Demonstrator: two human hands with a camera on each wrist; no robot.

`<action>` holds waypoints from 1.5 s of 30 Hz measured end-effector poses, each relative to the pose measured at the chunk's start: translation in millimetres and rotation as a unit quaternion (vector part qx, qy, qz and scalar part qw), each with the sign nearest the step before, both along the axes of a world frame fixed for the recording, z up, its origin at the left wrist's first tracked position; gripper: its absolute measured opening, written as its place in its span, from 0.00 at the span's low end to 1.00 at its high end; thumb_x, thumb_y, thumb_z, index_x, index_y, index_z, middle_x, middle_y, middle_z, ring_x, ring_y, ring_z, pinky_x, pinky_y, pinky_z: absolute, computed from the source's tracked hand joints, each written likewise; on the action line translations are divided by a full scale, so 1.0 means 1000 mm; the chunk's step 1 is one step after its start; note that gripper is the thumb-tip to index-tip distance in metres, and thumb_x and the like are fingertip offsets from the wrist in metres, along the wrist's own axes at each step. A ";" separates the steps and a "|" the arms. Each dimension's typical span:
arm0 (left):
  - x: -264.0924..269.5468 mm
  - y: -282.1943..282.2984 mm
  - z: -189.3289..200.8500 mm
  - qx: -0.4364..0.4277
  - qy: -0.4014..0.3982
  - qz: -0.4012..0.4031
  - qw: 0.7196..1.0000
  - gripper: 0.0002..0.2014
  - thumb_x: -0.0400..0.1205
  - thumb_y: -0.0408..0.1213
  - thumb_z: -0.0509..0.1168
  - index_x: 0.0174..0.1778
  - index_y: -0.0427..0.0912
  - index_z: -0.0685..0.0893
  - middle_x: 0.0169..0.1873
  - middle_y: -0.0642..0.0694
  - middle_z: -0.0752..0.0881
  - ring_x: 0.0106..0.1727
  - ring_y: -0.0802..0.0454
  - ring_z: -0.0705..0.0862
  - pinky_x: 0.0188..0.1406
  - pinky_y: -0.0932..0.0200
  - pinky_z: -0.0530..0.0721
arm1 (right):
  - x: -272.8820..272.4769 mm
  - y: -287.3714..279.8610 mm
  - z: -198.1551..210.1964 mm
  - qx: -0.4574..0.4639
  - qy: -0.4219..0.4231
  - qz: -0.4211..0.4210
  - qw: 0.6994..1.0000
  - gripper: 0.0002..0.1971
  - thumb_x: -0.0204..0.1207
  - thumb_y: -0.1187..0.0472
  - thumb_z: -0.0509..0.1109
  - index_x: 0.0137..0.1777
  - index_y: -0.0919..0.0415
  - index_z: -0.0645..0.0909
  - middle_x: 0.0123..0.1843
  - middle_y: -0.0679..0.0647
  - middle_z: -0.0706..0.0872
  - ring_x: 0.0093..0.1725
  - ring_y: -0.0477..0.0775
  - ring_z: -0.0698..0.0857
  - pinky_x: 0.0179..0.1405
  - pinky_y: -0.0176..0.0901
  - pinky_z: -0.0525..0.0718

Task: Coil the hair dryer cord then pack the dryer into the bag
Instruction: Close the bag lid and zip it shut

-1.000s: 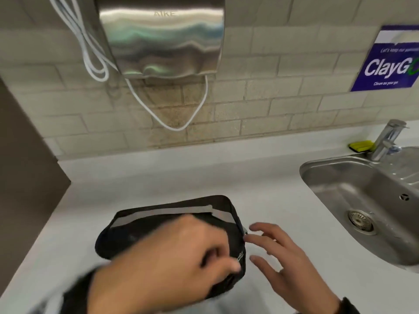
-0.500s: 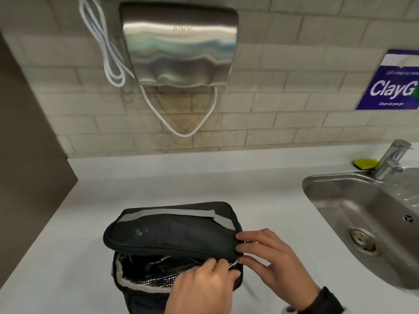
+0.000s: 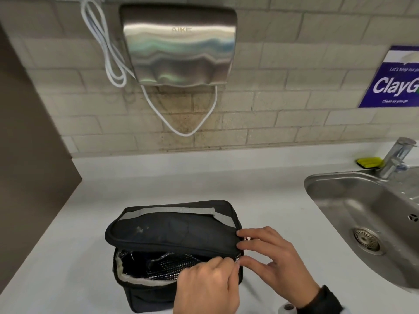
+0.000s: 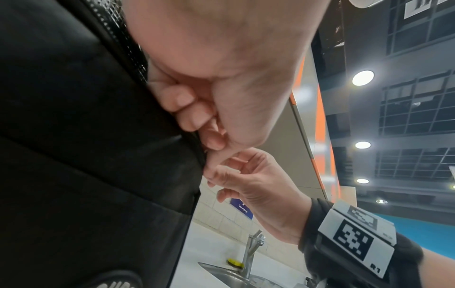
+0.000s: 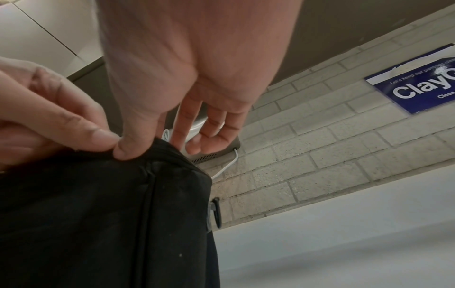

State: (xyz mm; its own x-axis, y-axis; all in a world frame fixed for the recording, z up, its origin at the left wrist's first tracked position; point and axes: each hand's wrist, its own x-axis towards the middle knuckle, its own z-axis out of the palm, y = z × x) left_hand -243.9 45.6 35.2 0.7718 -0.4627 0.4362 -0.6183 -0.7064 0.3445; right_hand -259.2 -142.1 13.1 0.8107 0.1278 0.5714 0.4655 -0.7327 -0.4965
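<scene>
Head view, entry: black bag (image 3: 172, 236) on counter (image 3: 260, 200), left of the sink (image 3: 362, 214). Left hand (image 3: 208, 288) pinches what is probably the zipper pull at the bag's right corner; right hand (image 3: 274, 259) pinches the lid edge there. Since a second ago the lid has lifted, silver lining showing. Dryer: possibly inside, unclear. Zipping apparently under way.

Head view looks down over the counter. Both wrist views look up, close against the bag (image 3: 172, 232); all share it.
</scene>
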 end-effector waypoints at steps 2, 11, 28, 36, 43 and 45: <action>-0.001 0.000 0.002 -0.028 -0.016 -0.010 0.999 0.15 0.72 0.47 0.64 0.19 0.48 0.78 0.16 0.52 0.76 0.13 0.53 0.74 0.08 0.65 0.69 | 0.001 0.001 0.002 -0.006 -0.005 -0.001 1.000 0.10 0.73 0.49 0.76 0.50 0.50 0.88 0.59 0.41 0.87 0.51 0.45 0.84 0.49 0.39 0.84; -0.002 0.024 0.007 -0.056 -0.028 0.000 0.998 0.14 0.71 0.40 0.67 0.21 0.46 0.73 0.17 0.50 0.72 0.13 0.52 0.69 0.08 0.62 0.71 | 0.002 -0.009 -0.005 -0.158 -0.063 -0.055 0.984 0.06 0.77 0.57 0.72 0.46 0.59 0.87 0.57 0.48 0.90 0.45 0.55 0.82 0.44 0.41 0.81; 0.010 0.171 -0.014 -0.119 -0.066 0.061 0.989 0.12 0.76 0.45 0.69 0.28 0.45 0.87 0.23 0.52 0.81 0.21 0.49 0.79 0.27 0.60 0.79 | -0.009 -0.015 0.008 -0.194 -0.049 -0.091 0.976 0.12 0.75 0.50 0.68 0.41 0.56 0.89 0.54 0.42 0.91 0.41 0.57 0.81 0.39 0.38 0.78; 0.007 0.171 -0.012 -0.212 0.054 0.026 0.975 0.05 0.79 0.42 0.67 0.43 0.58 0.87 0.54 0.66 0.88 0.58 0.64 0.86 0.57 0.77 0.77 | -0.018 0.055 0.037 -0.038 -0.030 -0.023 0.999 0.16 0.65 0.44 0.78 0.47 0.53 0.89 0.56 0.47 0.87 0.53 0.49 0.82 0.52 0.32 0.78; -0.002 0.164 -0.012 -0.266 0.100 0.037 0.958 0.07 0.78 0.37 0.68 0.35 0.54 0.83 0.53 0.62 0.90 0.56 0.61 0.88 0.55 0.76 0.79 | 0.006 0.153 0.017 -0.096 -0.152 0.039 0.983 0.10 0.68 0.55 0.81 0.47 0.57 0.92 0.48 0.57 0.91 0.46 0.58 0.82 0.47 0.48 0.83; -0.003 0.163 -0.015 -0.280 0.114 0.040 0.952 0.07 0.79 0.38 0.69 0.35 0.49 0.83 0.52 0.62 0.90 0.56 0.62 0.88 0.55 0.77 0.78 | 0.014 0.164 0.013 -0.113 -0.175 0.014 0.978 0.11 0.68 0.54 0.81 0.48 0.57 0.92 0.48 0.57 0.92 0.47 0.57 0.79 0.43 0.49 0.82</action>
